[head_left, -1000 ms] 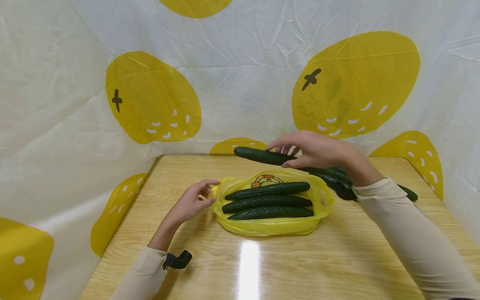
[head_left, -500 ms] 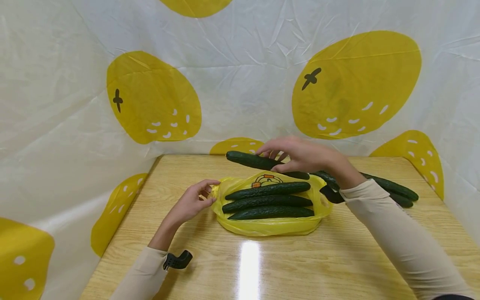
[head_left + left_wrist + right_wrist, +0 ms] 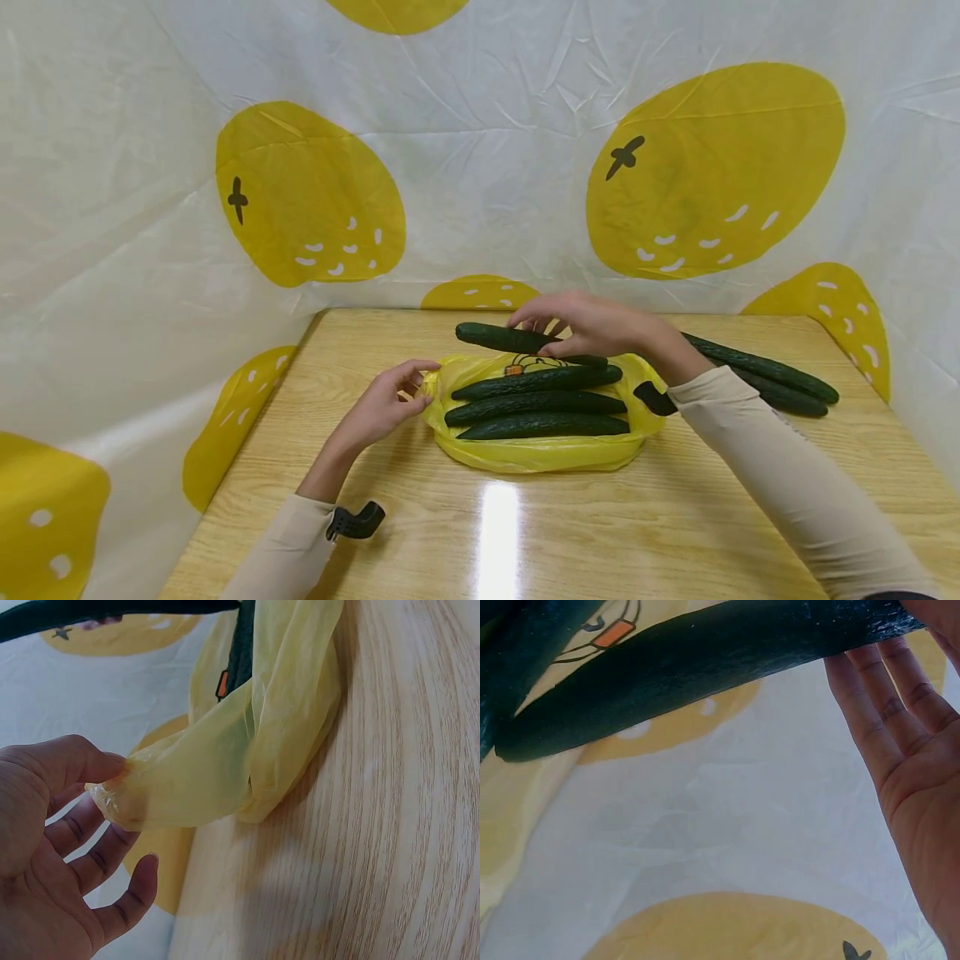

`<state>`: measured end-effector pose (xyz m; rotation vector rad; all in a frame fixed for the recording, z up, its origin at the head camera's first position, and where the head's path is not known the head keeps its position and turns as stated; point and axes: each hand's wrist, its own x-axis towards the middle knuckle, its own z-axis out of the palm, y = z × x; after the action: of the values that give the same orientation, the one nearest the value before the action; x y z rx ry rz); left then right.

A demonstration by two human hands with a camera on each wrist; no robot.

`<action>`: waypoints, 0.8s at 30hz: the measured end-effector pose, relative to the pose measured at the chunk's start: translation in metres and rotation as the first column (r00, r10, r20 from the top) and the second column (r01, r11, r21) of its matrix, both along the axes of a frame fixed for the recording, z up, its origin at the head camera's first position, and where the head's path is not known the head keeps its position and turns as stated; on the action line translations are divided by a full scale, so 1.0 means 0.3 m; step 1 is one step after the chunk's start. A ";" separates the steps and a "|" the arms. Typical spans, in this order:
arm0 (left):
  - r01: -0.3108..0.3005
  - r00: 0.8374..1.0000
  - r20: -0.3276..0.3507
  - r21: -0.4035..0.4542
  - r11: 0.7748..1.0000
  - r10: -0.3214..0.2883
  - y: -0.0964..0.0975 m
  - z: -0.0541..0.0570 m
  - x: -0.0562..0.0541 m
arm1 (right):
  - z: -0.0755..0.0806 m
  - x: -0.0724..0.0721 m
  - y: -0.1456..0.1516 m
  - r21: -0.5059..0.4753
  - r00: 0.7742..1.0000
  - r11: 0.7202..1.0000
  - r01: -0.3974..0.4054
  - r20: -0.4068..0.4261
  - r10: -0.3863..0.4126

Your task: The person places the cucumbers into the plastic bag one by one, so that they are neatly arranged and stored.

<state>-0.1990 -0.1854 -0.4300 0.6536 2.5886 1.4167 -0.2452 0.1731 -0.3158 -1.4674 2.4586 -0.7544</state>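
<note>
My right hand (image 3: 592,323) pinches a long dark green cucumber (image 3: 491,336) between thumb and fingers, over the back rim of a yellow plastic bag (image 3: 536,457). In the right wrist view this cucumber (image 3: 682,671) slants, its far end overlapping another cucumber. Three cucumbers lie side by side in the bag's mouth, the nearest cucumber (image 3: 543,426) at the front. At the bag's left end, my left hand (image 3: 382,404) pinches the gathered plastic. The left wrist view shows the thumb and index finger on the bag's tip (image 3: 124,799), with the other fingers spread loosely.
Two more cucumbers, one of them a cucumber (image 3: 783,372) at the back, lie on the right of the wooden table (image 3: 637,533), partly behind the right forearm. A white sheet (image 3: 480,192) with yellow fruit prints hangs close behind the table and on both sides.
My right hand has carried the cucumber left and down, from beside the right-hand pile to just above the bag's back edge. The left hand keeps its place on the bag.
</note>
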 end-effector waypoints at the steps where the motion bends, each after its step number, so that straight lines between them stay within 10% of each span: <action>1: -0.001 1.000 -0.001 -0.002 1.000 0.001 0.000 -0.001 0.001 | -0.008 -0.003 -0.001 0.005 1.000 1.000 0.002 0.001 -0.002; 24: -0.003 0.999 -0.035 -0.005 1.000 0.003 0.009 -0.016 0.010 | -0.165 -0.033 -0.080 0.238 0.993 0.971 0.032 -0.116 -0.004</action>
<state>-0.1960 -0.1827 -0.4348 0.6801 2.6200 1.4122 -0.2551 0.1491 -0.3652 -1.4357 2.5427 -0.3673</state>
